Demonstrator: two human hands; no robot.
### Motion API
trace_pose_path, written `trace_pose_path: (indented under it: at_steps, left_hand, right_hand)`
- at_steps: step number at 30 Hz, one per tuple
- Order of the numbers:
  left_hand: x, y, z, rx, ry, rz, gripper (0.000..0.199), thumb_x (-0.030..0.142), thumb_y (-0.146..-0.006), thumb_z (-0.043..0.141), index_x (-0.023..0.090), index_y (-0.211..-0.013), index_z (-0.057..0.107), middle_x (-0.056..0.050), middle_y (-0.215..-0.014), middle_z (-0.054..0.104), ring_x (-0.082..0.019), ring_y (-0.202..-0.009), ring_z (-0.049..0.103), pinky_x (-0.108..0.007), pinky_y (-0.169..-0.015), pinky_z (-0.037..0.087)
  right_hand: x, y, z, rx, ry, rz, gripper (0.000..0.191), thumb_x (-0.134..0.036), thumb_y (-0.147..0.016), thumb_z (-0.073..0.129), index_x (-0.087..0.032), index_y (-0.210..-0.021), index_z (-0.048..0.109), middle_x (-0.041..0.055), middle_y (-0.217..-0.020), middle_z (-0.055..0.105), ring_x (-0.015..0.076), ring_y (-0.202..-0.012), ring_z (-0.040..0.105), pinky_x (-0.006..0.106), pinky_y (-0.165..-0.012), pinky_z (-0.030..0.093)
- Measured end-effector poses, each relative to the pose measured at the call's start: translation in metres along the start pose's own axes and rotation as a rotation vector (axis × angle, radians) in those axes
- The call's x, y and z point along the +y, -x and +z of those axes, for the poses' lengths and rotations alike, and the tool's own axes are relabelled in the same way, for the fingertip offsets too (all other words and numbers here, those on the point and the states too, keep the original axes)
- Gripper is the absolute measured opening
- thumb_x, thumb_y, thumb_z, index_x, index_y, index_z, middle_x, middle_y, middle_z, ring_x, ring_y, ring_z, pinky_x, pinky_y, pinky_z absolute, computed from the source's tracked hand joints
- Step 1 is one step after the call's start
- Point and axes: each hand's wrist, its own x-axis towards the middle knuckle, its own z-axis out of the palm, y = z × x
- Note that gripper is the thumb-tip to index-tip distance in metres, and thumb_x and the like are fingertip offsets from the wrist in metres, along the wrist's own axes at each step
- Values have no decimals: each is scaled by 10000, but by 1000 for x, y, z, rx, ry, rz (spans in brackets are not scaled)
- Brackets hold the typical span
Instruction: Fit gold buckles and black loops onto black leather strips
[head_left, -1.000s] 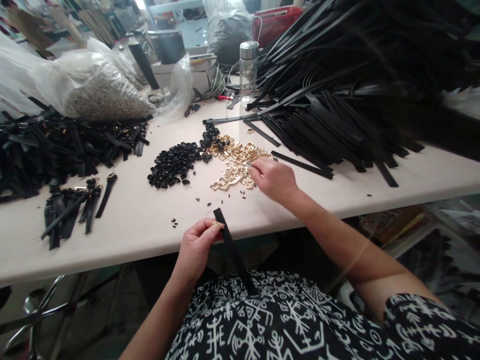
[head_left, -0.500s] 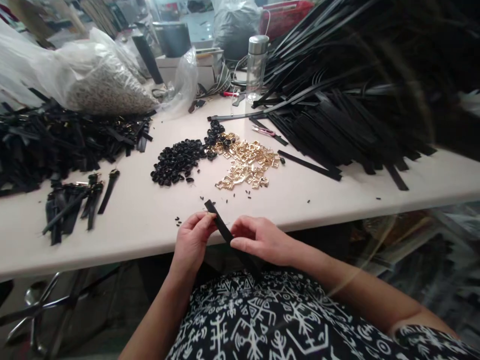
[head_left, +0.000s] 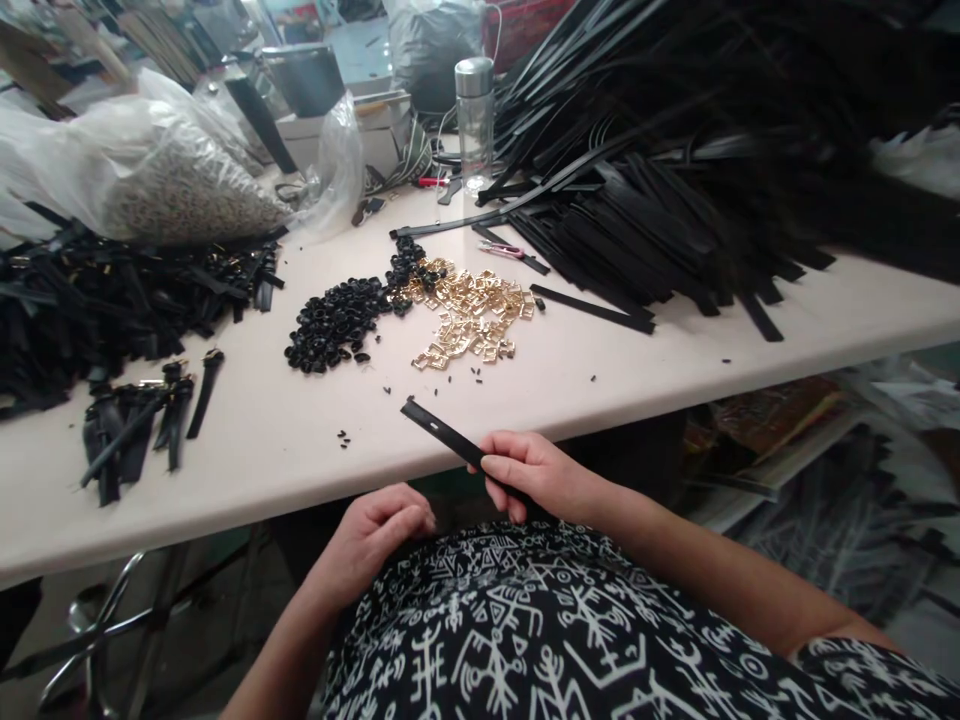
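A flat black strap (head_left: 450, 437) with a small slot near its far end is gripped between the thumb and fingers of my right hand (head_left: 536, 475), and points up-left over the table's front edge. My left hand (head_left: 382, 535) is below that edge, apart from the strap, its fingers curled together; whatever they may hold is hidden. Beyond the strap, a pile of gold buckles (head_left: 476, 310) lies against a pile of small black loops (head_left: 334, 320). Several tiny dark bits (head_left: 343, 439) are scattered on the near tabletop.
Finished-looking black straps (head_left: 124, 430) lie at the left under a bag of small parts (head_left: 187, 180). A large heap of black straps (head_left: 637, 230) covers the right. A glass bottle (head_left: 475, 130) and pink-handled snips (head_left: 501, 249) are on the white table (head_left: 300, 480).
My left hand has let go of the strap and moved down. My right hand now grips the strap, where its fingers were loosely around it. The view has shifted slightly right.
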Motion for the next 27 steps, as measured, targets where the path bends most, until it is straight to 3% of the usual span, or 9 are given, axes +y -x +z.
trace_pose_path:
  at_steps: [2, 4, 7, 10, 17, 23, 26, 27]
  left_hand:
    - [-1, 3, 3, -71, -134, -18, 337, 367, -933, 538, 177, -724, 722, -57, -812, 686, -170, -772, 616, -275, -740, 477]
    - [-1, 2, 7, -29, -182, -19, 371, 382, -933, 518, 177, -693, 712, -70, -846, 694, -186, -799, 631, -294, -761, 484]
    - [0, -2, 11, 91, -75, -102, 265, 400, -884, 584, 174, -831, 712, -62, -825, 691, -187, -730, 648, -296, -686, 506]
    - [2, -6, 10, 150, 97, -156, 303, 436, -858, 621, 163, -977, 679, -52, -812, 695, -175, -659, 658, -278, -616, 511]
    - [-1, -15, 0, 245, 431, -131, 515, 625, -868, 538, 130, -943, 659, -37, -650, 658, -141, -533, 610, -240, -526, 482]
    - [6, -16, 2, 350, 406, -126, 415, 555, -758, 728, 151, -774, 633, 15, -576, 588, -98, -490, 528, -204, -491, 432]
    - [7, -13, 10, 385, 387, -177, 438, 561, -720, 767, 151, -833, 664, 29, -548, 545, -104, -500, 509, -211, -482, 427]
    - [4, -20, 10, 401, 387, -197, 459, 565, -721, 767, 154, -905, 675, 30, -562, 554, -110, -507, 516, -216, -482, 433]
  right_hand:
    - [-1, 1, 0, -20, 5, 8, 233, -394, -926, 540, -162, -934, 559, -56, -600, 595, 49, -405, 494, 150, -411, 359]
    - [-2, 2, 2, -35, 17, 17, 219, -379, -938, 528, -162, -926, 554, -55, -602, 598, 46, -402, 491, 146, -404, 352]
    - [-6, 3, 3, -58, 19, 42, 185, -338, -957, 501, -163, -919, 547, -58, -594, 598, 41, -391, 486, 139, -396, 338]
    - [-9, 3, 4, -72, 32, 77, 160, -292, -973, 467, -162, -915, 540, -59, -582, 598, 36, -374, 477, 131, -383, 328]
    - [-15, 4, 4, -114, 111, 146, 151, -250, -983, 445, -157, -928, 550, -53, -587, 596, 34, -369, 475, 119, -368, 329]
    - [-16, 6, 2, -97, 214, 199, 118, -264, -946, 504, -160, -949, 561, -59, -605, 598, 38, -380, 471, 121, -369, 345]
    - [-12, 13, 3, -94, 341, 198, 90, -216, -874, 560, -175, -939, 607, -73, -586, 583, 58, -395, 491, 144, -390, 394]
    - [-9, 12, 1, -86, 455, 132, 90, -213, -858, 578, -187, -919, 639, -71, -586, 591, 70, -426, 521, 153, -418, 421]
